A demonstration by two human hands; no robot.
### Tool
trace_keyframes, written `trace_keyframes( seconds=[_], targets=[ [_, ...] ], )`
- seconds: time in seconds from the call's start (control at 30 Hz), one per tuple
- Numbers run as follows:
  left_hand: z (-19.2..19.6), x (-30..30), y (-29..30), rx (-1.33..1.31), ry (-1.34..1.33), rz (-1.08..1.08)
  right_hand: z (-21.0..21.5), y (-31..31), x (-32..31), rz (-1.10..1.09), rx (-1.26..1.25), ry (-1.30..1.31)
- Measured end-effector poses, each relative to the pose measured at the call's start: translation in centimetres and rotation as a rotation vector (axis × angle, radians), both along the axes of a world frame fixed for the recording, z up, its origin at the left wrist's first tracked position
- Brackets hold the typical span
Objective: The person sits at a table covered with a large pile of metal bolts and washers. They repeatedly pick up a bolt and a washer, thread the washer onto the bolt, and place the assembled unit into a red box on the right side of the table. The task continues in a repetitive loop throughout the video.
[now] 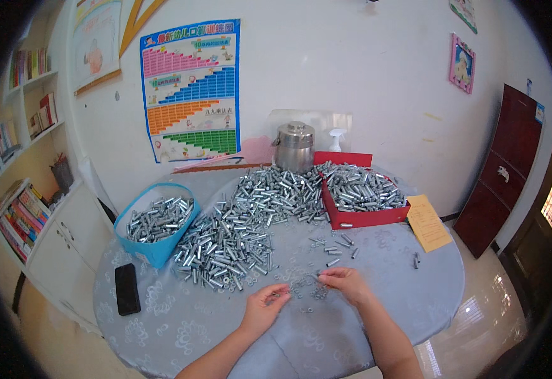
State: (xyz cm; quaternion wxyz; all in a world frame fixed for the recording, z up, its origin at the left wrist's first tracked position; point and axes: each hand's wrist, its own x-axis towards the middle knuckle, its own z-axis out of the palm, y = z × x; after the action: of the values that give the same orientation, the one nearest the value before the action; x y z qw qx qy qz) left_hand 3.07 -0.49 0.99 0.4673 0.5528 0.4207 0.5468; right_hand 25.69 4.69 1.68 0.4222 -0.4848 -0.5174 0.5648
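My left hand (pixel 266 307) is closed in a pinch at the near side of a scatter of small nuts and washers (pixel 298 281). Whatever sits between its fingertips is too small to make out. Across from it, my right hand (pixel 347 284) pinches a small silvery metal piece, seemingly an anchor bolt (pixel 316 276), just above the same scatter. A few loose metal anchor bolts (pixel 334 261) lie beyond my right hand. Further off, a large heap of anchor bolts and sleeves (pixel 232 243) spreads over the grey tablecloth.
A blue fabric bin (pixel 156 254) and a red box (pixel 369 218), both full of metal anchors, flank the heap. Behind stands a steel canister (pixel 295 148). A black phone (pixel 127 289) lies left, a yellow paper (pixel 429 224) right, near two loose bolts (pixel 416 260).
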Motion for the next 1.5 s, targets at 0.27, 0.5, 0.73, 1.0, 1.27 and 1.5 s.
trace_keyframes(
  seconds=[0.27,0.5,0.73,1.0,1.27,1.5],
  targets=[
    [-0.6,0.0,-0.6,0.159,0.174,-0.105,0.7,-3.1,-3.8,0.281,-0.107,0.122],
    [-1.3,0.0,-0.3,-0.116,-0.233,-0.077,0.1,-2.3,-3.6,-0.044,0.184,0.181],
    [-1.4,-0.3,-0.1,-0.216,-0.417,-0.168,0.9,-3.0,-4.5,-0.004,0.126,0.305],
    [-1.8,0.5,-0.6,-0.130,-0.180,-0.135,0.5,-3.7,-5.5,0.052,0.237,0.315],
    [-0.5,0.4,-1.0,-0.005,0.211,-0.010,2.0,-4.1,-5.3,0.020,0.497,-0.121],
    [-0.5,0.5,-1.1,-0.061,0.084,-0.018,2.6,-4.1,-5.1,0.028,0.452,-0.132]
  ],
)
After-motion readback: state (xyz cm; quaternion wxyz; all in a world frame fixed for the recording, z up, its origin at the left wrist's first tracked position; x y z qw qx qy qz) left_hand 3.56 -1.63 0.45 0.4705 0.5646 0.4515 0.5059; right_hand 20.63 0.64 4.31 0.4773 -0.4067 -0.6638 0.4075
